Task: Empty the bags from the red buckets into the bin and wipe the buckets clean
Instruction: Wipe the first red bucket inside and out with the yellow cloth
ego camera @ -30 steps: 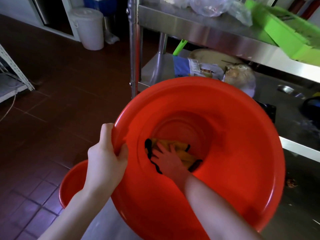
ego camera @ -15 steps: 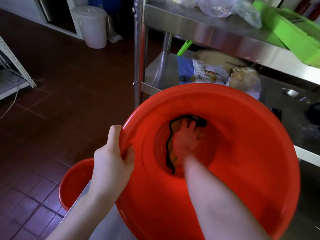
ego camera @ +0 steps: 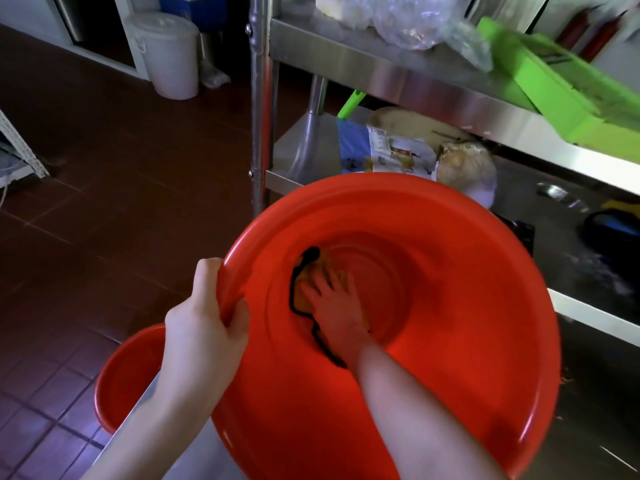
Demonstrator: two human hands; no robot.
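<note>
A large red bucket (ego camera: 467, 306) is tilted toward me in the middle of the head view. My left hand (ego camera: 202, 327) grips its left rim, thumb inside and fingers curled over the edge. My right hand (ego camera: 334, 303) reaches deep inside with fingers spread flat, pressing a yellow cloth with a black border (ego camera: 304, 289) against the bucket's lower left inner wall. A second red bucket (ego camera: 128, 382) stands lower left, partly hidden behind my left forearm. No bag shows inside either bucket.
A steel rack (ego camera: 398, 74) stands behind the bucket, carrying clear plastic bags (ego camera: 412, 19), a green crate (ego camera: 568, 98) and packets on its lower shelf (ego camera: 391, 150). A white lidded bin (ego camera: 169, 53) stands far left on the brown tile floor (ego camera: 104, 202). Steel counter at right (ego camera: 595, 358).
My right hand slid the cloth from the bucket's bottom up to the far side, then down to the left inner wall. The left hand kept its grip on the rim.
</note>
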